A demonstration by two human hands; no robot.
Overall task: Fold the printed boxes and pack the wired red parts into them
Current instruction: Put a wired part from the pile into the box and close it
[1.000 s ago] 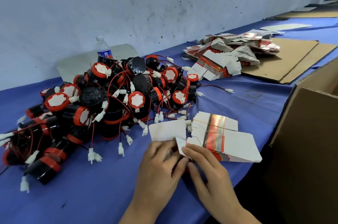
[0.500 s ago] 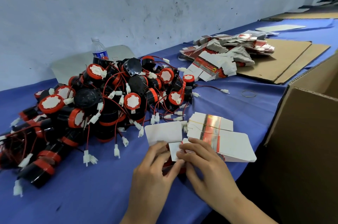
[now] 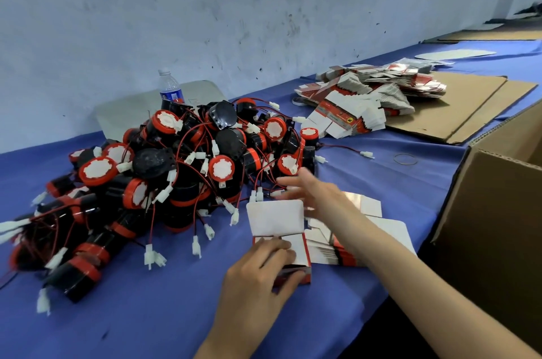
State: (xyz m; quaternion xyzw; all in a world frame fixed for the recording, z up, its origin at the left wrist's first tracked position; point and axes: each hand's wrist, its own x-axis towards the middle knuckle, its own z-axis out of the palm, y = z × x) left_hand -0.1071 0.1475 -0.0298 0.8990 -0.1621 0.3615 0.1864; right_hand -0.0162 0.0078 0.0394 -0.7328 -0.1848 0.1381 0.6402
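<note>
Setting: a pale, scuffed wall behind a long counter under blue cloth.
Parts: a tangled pile of red-and-black round pieces with red wires and white plugs, left of centre on the counter.
Box: folded up, red outside, white inside, lid flap standing open; it sits at the near edge of the pile.
Left hand: fingers curled over the box's near side, gripping it.
Right hand: stretched out above the box toward the pile, fingers straight and blurred, nothing held.
Stack: flat printed boxes just right of the box, under the right forearm.
Heap: more flat boxes far right, partly on cardboard sheets.
Carton: brown, open, at the counter's right edge.
Bottle: upright behind the pile.
Rubber band: lying on the cloth near the carton.
</note>
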